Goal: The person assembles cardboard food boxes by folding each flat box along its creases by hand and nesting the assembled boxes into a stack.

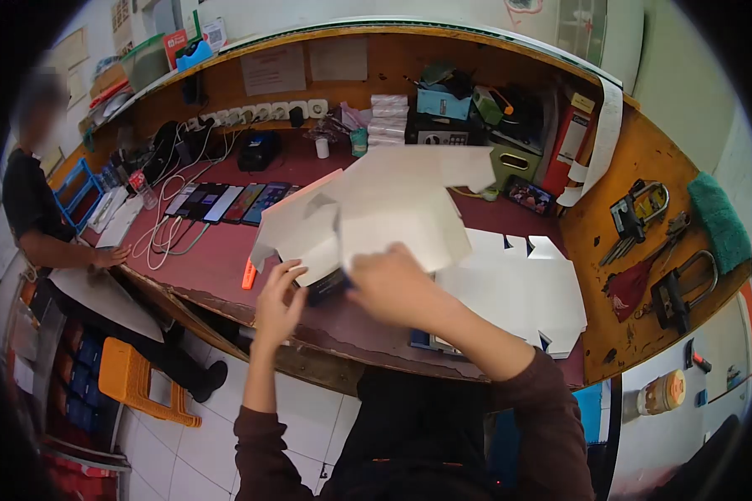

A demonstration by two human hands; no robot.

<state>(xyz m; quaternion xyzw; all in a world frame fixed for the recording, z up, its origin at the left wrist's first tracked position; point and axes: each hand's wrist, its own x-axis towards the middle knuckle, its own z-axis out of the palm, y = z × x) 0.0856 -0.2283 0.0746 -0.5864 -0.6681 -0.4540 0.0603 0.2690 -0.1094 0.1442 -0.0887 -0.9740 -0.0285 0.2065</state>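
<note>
A large unfolded white cardboard box blank (409,200) is lifted at an angle above the desk. My right hand (397,284) is closed on its near edge, slightly blurred. Under its left side lies another pale cardboard piece (309,238) with a dark blue edge. My left hand (280,305) is beside that edge, fingers apart and curved; whether it touches the card is hard to see. To the right rests a stack of flat white blanks (514,292) with blue showing at the corners. An orange marker-like object (248,274) lies left of my left hand.
Several phones (226,203) lie in a row with white cables (171,188) beside them. At the back stand a black device (259,150), wrapped white packs (388,121) and a red binder (570,142). Padlocks (681,288) lie at right. A person (38,204) stands at left near an orange stool (142,380).
</note>
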